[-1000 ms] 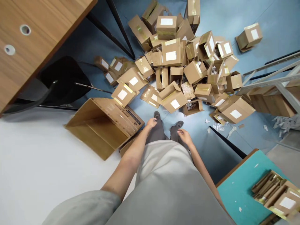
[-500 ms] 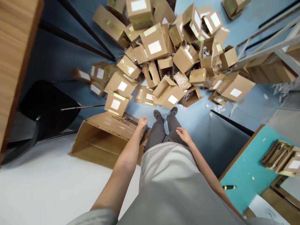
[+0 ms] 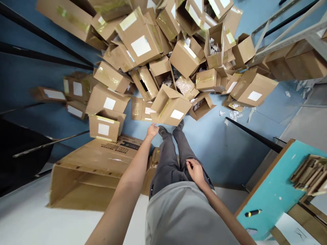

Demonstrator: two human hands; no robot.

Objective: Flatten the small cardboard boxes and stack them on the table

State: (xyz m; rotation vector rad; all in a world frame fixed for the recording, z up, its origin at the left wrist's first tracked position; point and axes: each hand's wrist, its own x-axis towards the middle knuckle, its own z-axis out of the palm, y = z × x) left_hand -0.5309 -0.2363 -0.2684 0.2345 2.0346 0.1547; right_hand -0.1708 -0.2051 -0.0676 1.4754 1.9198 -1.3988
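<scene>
My left hand (image 3: 152,130) reaches forward over the floor, its fingers loosely extended with nothing visible in them. It appears just short of the lower left edge of an open cardboard box (image 3: 167,110) with a white label; whether they touch I cannot tell. Beside that box lies a flattened carton (image 3: 137,109). My right hand (image 3: 195,170) hangs empty in front of my right thigh, fingers slightly bent and apart. To the left of my left forearm, a large open carton (image 3: 94,153) with dark printing lies on its side.
A heap of cardboard boxes (image 3: 140,47) covers the blue floor ahead. On the right stands a teal table (image 3: 270,190) with a black-and-yellow cutter (image 3: 253,213) and stacked flattened cardboard (image 3: 308,173). A metal rack (image 3: 288,42) is at upper right, a black chair (image 3: 22,149) at left.
My view has shifted forward, so the boxes look closer. My left hand is now nearer the open box, and my right hand has drawn back toward my thigh.
</scene>
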